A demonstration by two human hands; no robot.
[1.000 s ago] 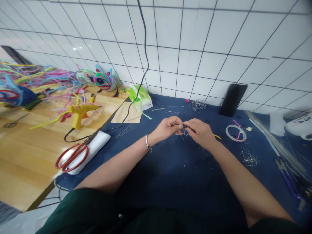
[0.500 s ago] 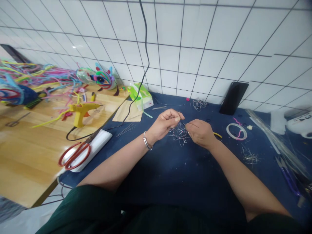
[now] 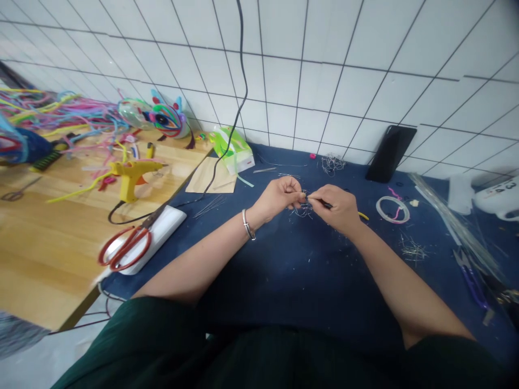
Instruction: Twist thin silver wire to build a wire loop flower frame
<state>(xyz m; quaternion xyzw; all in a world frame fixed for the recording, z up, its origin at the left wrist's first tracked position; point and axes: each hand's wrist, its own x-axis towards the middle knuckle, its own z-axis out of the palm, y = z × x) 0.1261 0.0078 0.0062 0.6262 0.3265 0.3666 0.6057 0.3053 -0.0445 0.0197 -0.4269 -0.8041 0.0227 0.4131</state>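
Note:
Both hands meet above the dark blue cloth, fingertips almost touching. My left hand [image 3: 279, 199] is closed in a pinch of thumb and forefinger; what sits in it is too small to make out. My right hand [image 3: 335, 207] is closed around a thin black piece [image 3: 325, 204], whose end shows between the fingers. Just under the fingertips lies a tangle of thin silver wire [image 3: 303, 212], partly hidden by the hands. A short yellow strip [image 3: 363, 216] lies beside my right wrist.
Red-handled scissors [image 3: 125, 248] rest on a white power strip [image 3: 162, 237] at left. A yellow glue gun [image 3: 132, 175] stands on the wooden table. Rightward are a clear ring [image 3: 379, 208], cut wire bits [image 3: 412, 249], purple-handled snips [image 3: 472, 281] and a black phone [image 3: 391, 154] against the wall.
My hands have drawn closer together, and my right hand has turned so that the black piece shows in it. The whole view has shifted slightly.

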